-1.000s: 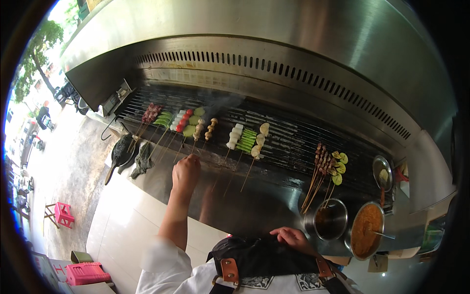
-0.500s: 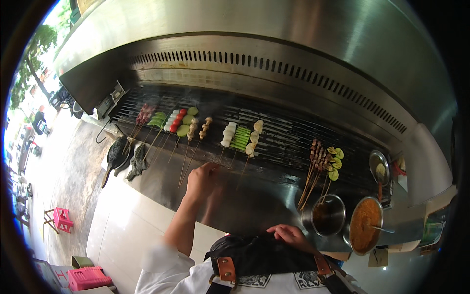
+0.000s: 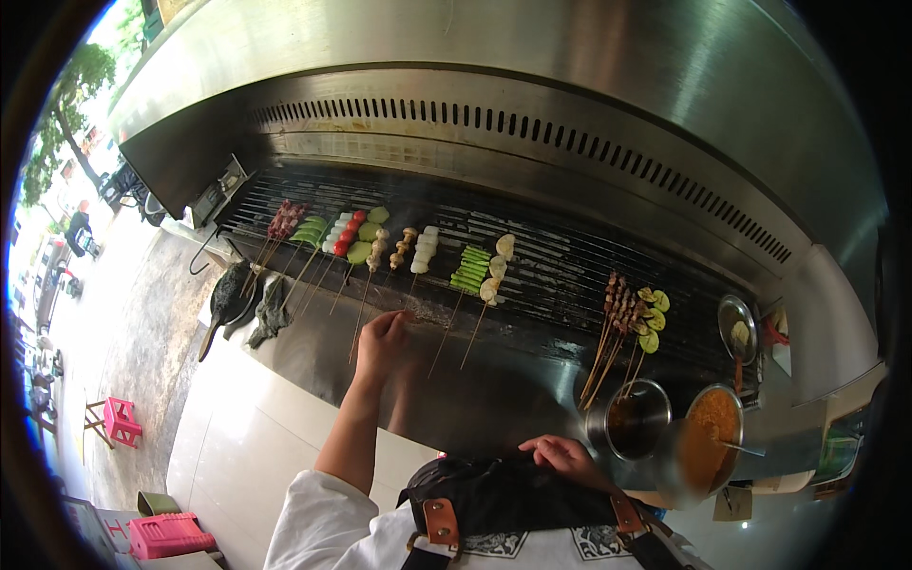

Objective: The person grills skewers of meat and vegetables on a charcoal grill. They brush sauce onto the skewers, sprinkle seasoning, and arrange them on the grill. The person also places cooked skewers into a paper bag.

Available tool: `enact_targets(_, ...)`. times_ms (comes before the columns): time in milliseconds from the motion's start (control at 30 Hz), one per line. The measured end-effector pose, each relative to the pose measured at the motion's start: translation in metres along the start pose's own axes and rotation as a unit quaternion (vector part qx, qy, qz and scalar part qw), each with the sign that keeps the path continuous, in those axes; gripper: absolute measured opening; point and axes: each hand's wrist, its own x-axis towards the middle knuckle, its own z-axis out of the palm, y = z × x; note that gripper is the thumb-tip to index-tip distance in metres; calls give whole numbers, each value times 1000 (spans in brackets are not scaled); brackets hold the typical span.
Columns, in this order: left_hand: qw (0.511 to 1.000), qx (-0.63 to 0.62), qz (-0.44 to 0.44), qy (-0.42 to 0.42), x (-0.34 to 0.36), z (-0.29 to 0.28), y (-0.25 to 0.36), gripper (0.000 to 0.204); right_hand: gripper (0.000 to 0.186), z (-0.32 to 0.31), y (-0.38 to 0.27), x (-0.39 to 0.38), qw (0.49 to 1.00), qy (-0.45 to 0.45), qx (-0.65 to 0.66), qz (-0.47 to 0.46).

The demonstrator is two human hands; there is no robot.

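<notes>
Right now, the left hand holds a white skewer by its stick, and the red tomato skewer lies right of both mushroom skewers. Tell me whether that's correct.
Not quite: the head view shows the red tomato skewer lying left of both mushroom skewers. The rest stands: the left hand holds a white skewer by its stick.

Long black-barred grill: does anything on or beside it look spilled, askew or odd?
Slightly odd: browned meat skewers at the right of the black-barred grill lie bunched and overlapping, unlike the skewered white chunks, laid apart. No clear spill, though the thick orange sauce is blurred at lower left.
</notes>
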Motion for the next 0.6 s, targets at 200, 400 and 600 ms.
enact_targets(200, 974, 208, 72, 58, -4, -18, 3, 21, 30, 2, -3, 0, 1000, 8, 3, 9)
enact_targets(400, 868, 393, 255, 162, -23, -14, 28, 20, 29, 3, -6, 3, 1000, 7, 8, 22)
enact_targets(600, 947, 304, 101, -37, -47, 26, 32, 23, 28, 5, 0, 7, 1000, 3, -10, 19)
